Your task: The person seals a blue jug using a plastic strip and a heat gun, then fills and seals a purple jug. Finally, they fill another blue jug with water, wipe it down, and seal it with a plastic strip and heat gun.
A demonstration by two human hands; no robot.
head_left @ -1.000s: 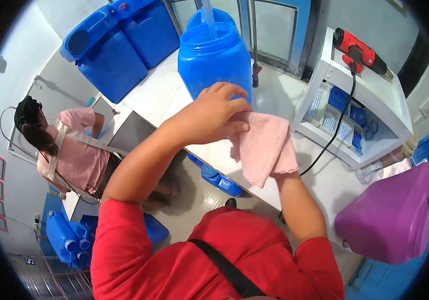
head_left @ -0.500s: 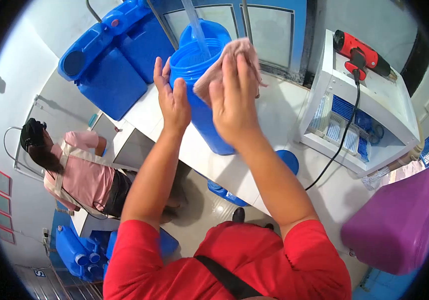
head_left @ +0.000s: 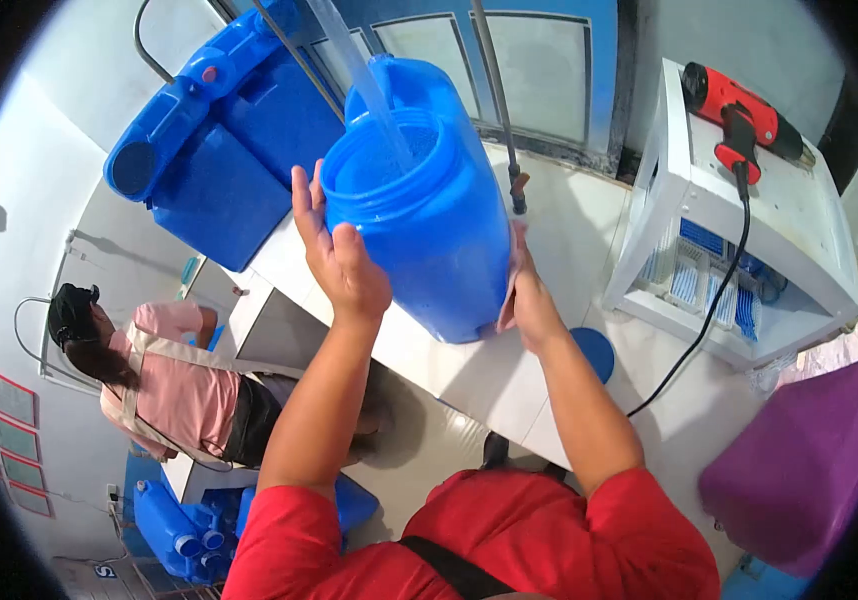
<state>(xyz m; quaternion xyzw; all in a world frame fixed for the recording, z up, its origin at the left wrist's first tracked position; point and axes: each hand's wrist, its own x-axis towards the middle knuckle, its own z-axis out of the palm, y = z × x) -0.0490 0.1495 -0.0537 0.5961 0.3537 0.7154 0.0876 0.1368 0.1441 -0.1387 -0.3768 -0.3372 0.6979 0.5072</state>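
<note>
Two hands flank one blue jug (head_left: pixel 429 220) on the white table (head_left: pixel 469 370): left hand (head_left: pixel 334 250) open flat against its side, right hand (head_left: pixel 527 295) pressing a pink cloth (head_left: pixel 511 285) to it.

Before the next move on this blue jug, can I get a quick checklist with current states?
1. Left hand flat on the blue jug: ok.
2. Right hand presses the pink cloth to the jug's side: ok.
3. Clear hose feeds into the open mouth: ok.
4. Jug base on the white counter: ok.
5. Fill level: cannot tell.
6. Black cord clear of the jug: ok.
</note>
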